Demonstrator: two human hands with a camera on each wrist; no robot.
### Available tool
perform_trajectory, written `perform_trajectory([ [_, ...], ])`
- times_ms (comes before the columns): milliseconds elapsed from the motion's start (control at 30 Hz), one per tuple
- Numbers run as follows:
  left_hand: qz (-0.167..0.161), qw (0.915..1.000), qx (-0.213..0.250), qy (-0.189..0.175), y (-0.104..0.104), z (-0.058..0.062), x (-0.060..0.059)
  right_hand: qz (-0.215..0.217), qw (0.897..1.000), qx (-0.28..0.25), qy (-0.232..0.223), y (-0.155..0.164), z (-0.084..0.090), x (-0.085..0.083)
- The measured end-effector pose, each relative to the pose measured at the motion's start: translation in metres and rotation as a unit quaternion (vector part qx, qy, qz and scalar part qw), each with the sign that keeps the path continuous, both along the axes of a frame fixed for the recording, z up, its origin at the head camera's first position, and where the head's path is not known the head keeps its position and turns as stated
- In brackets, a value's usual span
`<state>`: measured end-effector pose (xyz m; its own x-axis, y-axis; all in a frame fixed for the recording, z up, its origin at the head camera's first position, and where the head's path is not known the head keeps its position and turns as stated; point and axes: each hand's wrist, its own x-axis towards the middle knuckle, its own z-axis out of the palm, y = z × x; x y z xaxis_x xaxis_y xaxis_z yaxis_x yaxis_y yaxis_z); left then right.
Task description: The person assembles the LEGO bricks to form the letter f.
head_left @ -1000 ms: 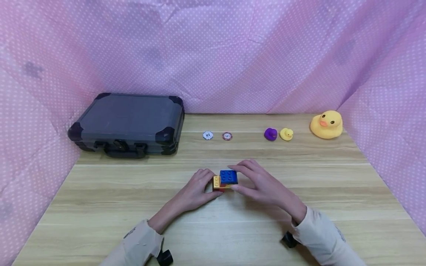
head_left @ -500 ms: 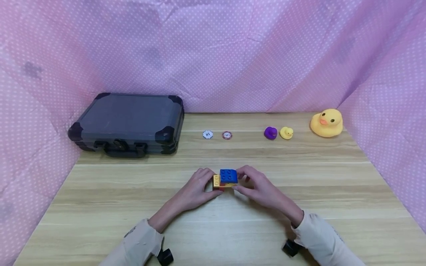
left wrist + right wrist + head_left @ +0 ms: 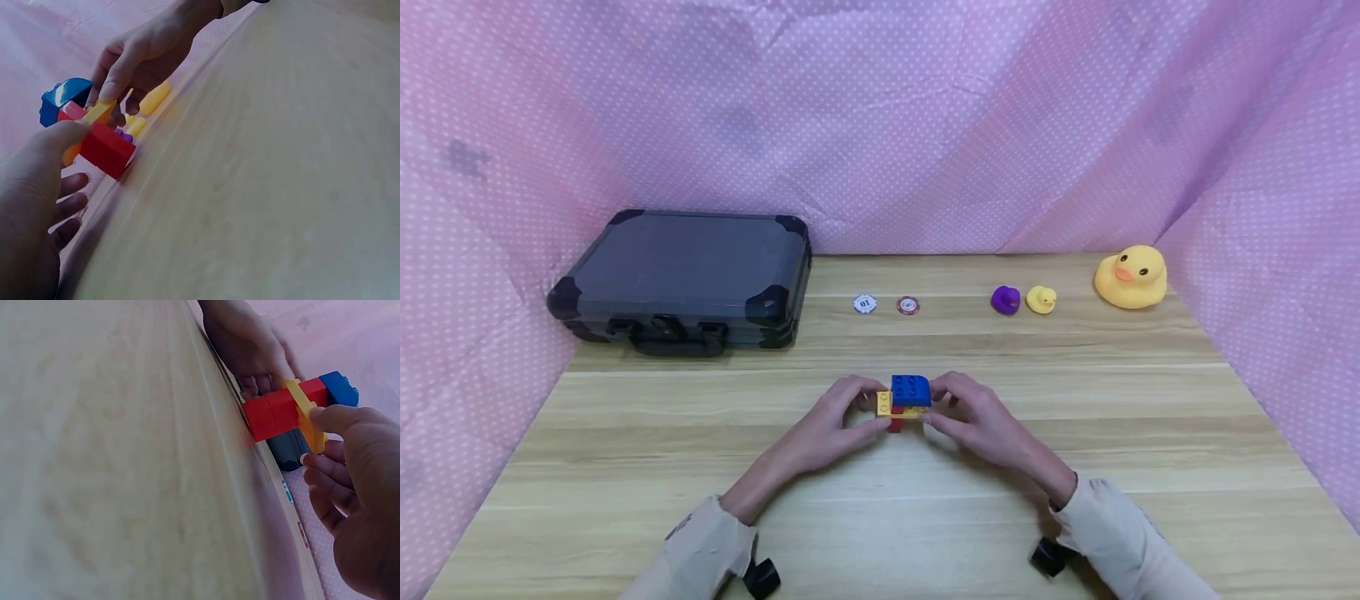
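A small brick stack is held between both hands just above the wooden table (image 3: 880, 517): a blue brick (image 3: 911, 390) on top, a yellow plate (image 3: 886, 404) under it, a red brick (image 3: 896, 426) at the bottom. My left hand (image 3: 863, 408) pinches the stack's left end by the yellow plate. My right hand (image 3: 946, 405) pinches its right side. The left wrist view shows the red brick (image 3: 106, 150), the yellow plate (image 3: 95, 115) and the blue brick (image 3: 62, 97) between the left thumb and the right hand (image 3: 144, 56). In the right wrist view the red brick (image 3: 275, 412) points at the table.
A dark hard case (image 3: 681, 279) lies at the back left. Two poker chips (image 3: 865, 304) sit mid-back, then a purple duck (image 3: 1005, 300), a small yellow duck (image 3: 1041, 299) and a large yellow duck (image 3: 1131, 277). Pink dotted cloth walls three sides.
My right hand's fingers drew in and closed on the stack's right side. The stack has risen slightly, so the red brick now shows beneath the yellow plate.
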<state>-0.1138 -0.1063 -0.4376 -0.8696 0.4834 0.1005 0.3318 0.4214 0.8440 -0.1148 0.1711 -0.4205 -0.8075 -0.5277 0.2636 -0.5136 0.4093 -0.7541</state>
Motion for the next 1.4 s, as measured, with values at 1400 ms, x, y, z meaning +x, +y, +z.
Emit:
perform_trajectory([
  [1400, 0.135, 0.9907, 0.01, -0.012, 0.028, 0.007, -0.029, -0.091, 0.995, 0.025, -0.012, -0.013, -0.006, -0.03],
])
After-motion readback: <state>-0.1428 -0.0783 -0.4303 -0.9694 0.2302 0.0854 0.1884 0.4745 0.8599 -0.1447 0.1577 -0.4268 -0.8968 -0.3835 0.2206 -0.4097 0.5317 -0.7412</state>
